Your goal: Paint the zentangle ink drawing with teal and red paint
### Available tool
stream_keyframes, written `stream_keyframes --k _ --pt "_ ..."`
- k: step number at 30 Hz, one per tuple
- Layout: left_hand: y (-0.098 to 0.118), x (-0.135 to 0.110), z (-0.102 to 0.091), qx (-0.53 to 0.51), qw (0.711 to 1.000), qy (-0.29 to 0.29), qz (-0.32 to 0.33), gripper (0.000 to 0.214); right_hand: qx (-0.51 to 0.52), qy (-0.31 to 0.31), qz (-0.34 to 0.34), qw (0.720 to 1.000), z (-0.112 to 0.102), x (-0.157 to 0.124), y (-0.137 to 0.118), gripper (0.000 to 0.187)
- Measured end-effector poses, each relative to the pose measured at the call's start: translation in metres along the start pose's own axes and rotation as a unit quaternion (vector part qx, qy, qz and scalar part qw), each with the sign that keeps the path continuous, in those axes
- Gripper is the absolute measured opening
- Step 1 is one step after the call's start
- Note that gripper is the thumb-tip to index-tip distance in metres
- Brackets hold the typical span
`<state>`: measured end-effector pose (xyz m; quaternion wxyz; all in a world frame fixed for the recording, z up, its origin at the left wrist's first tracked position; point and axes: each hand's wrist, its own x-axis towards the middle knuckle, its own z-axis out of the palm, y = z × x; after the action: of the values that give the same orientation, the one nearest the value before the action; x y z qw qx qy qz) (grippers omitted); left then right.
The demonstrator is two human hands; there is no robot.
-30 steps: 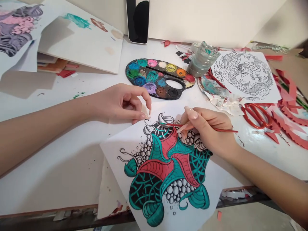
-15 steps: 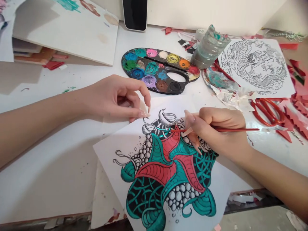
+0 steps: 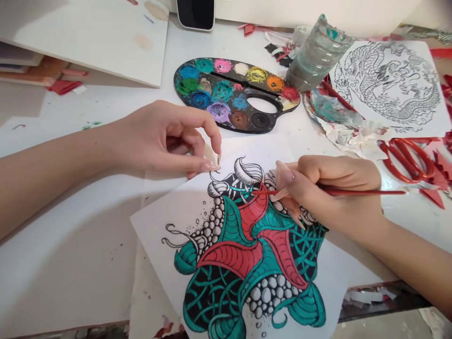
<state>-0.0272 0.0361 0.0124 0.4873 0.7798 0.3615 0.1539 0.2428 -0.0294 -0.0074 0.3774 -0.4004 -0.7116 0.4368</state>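
Observation:
My right hand (image 3: 328, 188) grips a thin red paintbrush (image 3: 367, 192) like a pen. The brush tip touches the interlaced black-and-white band near the top of a patterned drawing (image 3: 254, 263). Teal and red cover many of its leaf and curl shapes; the bubble clusters and the top curl are white. My left hand (image 3: 176, 141) is closed, thumb and index finger pinched at the sheet's upper edge. Beyond the drawing lies a black paint palette (image 3: 233, 129) with several coloured wells.
A cut plastic bottle of cloudy water (image 3: 314, 56) stands beside the palette. Stained crumpled paper (image 3: 339, 127), red scissors (image 3: 406, 160) and a dragon line drawing (image 3: 388, 89) lie at the right. A white board (image 3: 116, 42) rests at the upper left; a phone (image 3: 196, 13) stands at the back.
The view has shifted slightly, so the bottle, scissors and right hand sit farther right. The brush tip stays at the top band; the left hand keeps its pinch.

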Motion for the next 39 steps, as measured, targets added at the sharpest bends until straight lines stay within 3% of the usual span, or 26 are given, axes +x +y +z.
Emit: stream_keyframes --k 4,12,22,39 --pt "0.004 -0.002 0.002 -0.003 1.0 0.013 -0.016 0.014 -0.008 0.006 -0.002 1.0 0.0 0.0 -0.002 0.051" --pt "-0.016 0.004 -0.001 0.007 0.996 0.007 0.091 0.015 -0.006 0.013 -0.033 0.999 0.001 0.001 -0.004 0.045" --pt "-0.018 0.003 -0.002 0.046 0.996 0.006 0.074 0.026 0.017 0.016 -0.005 1.0 0.002 0.002 -0.006 0.045" --pt "-0.016 0.003 -0.002 0.026 0.995 0.008 0.099 0.014 0.025 0.021 0.006 0.999 0.001 0.002 -0.007 0.045"
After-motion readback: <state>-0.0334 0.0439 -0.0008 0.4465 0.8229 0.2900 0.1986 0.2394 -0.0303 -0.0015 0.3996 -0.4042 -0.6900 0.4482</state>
